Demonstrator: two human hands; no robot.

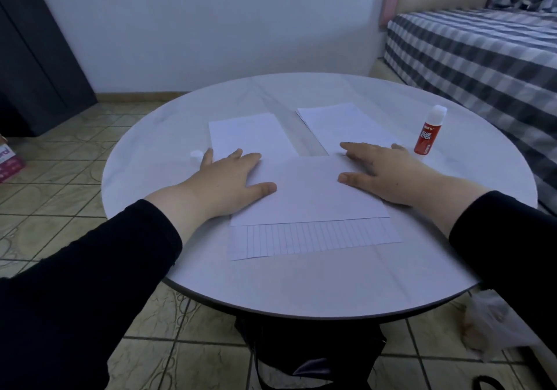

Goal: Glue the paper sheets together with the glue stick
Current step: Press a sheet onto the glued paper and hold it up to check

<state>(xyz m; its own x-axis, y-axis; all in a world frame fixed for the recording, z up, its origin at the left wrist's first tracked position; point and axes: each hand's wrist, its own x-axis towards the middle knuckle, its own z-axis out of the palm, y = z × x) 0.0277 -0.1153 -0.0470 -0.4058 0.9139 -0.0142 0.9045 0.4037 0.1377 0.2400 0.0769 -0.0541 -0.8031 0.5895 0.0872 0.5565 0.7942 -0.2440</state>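
Both hands flat, fingers straight: left hand point(229, 178) and right hand point(382, 172) press the top sheet point(304, 190), long axis left-right, overlapping a lined sheet point(316, 239) at the counter's point(301, 287) near edge. Glue stick point(428, 130) stands upright, right of the right hand, apparently uncapped. Small white object point(196, 155) by left hand, possibly its cap.

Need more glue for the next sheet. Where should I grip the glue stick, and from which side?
Grip the glue stick around its red middle, coming from its left with the right hand, which lies closest. It stands upright on the table, so thumb and fingers can wrap the round body. Its white top looks uncapped, with a small white cap near the left hand, so probably avoid the top.
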